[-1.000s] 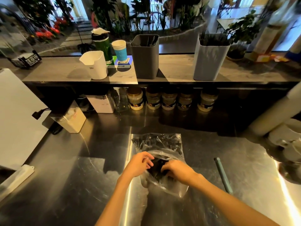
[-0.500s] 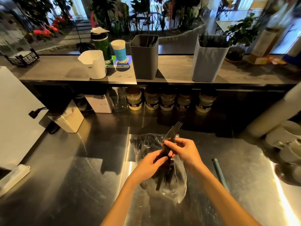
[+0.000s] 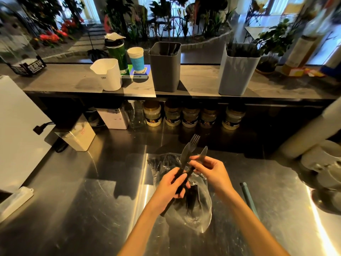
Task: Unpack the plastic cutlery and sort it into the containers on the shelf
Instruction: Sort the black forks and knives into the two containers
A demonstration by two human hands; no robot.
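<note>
Early-to-mid stage, judged from the layout: unpacking is underway and sorting is partly done. Nearest, the clear bag [image 3: 193, 206] lies open on the steel counter [image 3: 83, 209], under and just beyond the hands; dark pieces are seen inside it, so more is left to pull out. A small bundle of black cutlery [image 3: 186, 167] is held above the bag. The left hand [image 3: 168, 189] is wrapped round the handles; the right hand [image 3: 212, 172] pinches one piece near its blade end, apparently separating it from the rest. A fork head [image 3: 195, 139] and two knife-like tips are fanned out at the top; exact count cannot be told. The pieces look thin, matte black and light, probably slippery against each other, so a drop back into the bag is possible while splitting. A teal rod [image 3: 249, 198] lies on the counter right of the bag, untouched. Farther back, on the shelf [image 3: 199, 84], a dark bin [image 3: 165, 71] already holds some dark cutlery, and a pale bin [image 3: 237, 74] to its right shows dark handles or tines over the rim; type in each cannot be made out. A white jug [image 3: 108, 75] stands to the left, its contents not visible. Left to do: the held bundle is to be split by type, carried up to the bins, and the bag emptied.
</note>
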